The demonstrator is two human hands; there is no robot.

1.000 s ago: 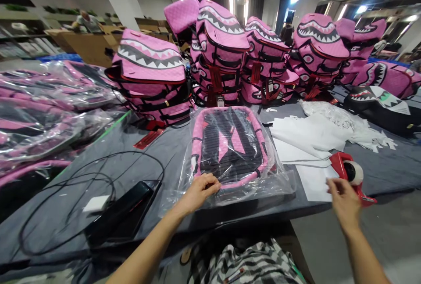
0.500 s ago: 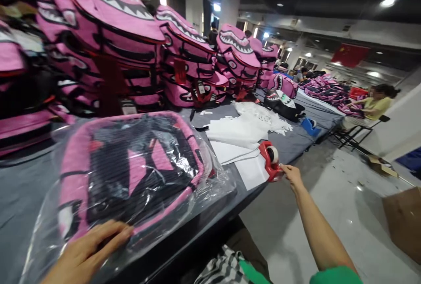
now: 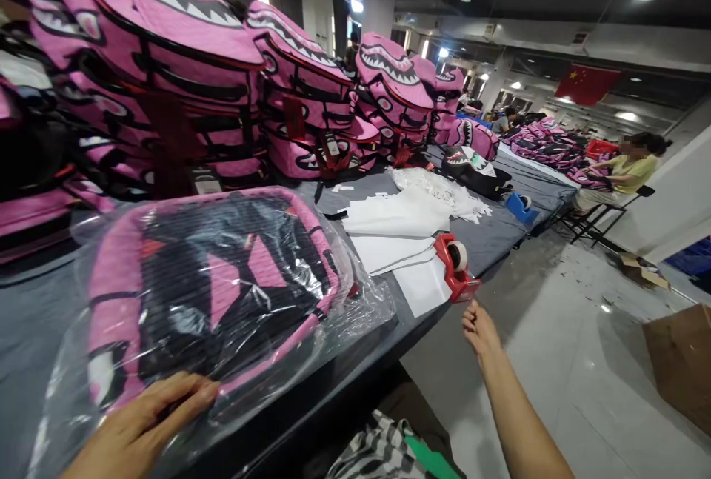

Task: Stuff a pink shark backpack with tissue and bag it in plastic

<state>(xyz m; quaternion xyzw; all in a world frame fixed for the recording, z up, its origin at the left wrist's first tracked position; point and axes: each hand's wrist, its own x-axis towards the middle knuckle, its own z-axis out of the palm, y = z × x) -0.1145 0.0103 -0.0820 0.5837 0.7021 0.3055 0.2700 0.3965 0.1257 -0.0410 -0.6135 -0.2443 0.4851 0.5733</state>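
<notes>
A pink and black backpack (image 3: 272, 264) lies inside a clear plastic bag (image 3: 366, 309) on the table, its dark padded side up. My left hand (image 3: 149, 412) is at the bag's near edge, thumb and forefinger closed together on the film. Just below the cutter end of a red tape dispenser (image 3: 456, 272), my right hand (image 3: 481, 331) is closed in a pinch, apart from the dispenser. Whatever is between its fingertips, if anything, is too small to make out. A roll of tape (image 3: 458, 255) sits in the dispenser at the table edge.
Stacked pink backpacks (image 3: 161, 72) with shark-mouth prints line the table's back. White sheets (image 3: 389, 231) lie left of the dispenser. Farther along are a black bag (image 3: 478, 175) and a blue tape dispenser (image 3: 521, 209). A seated person (image 3: 633, 168) and a cardboard box (image 3: 681, 360) are at right.
My right hand has moved from the dispenser's cutter end to just below it, still pinched. My left hand stays at the plastic bag's near edge. The view has shifted slightly.
</notes>
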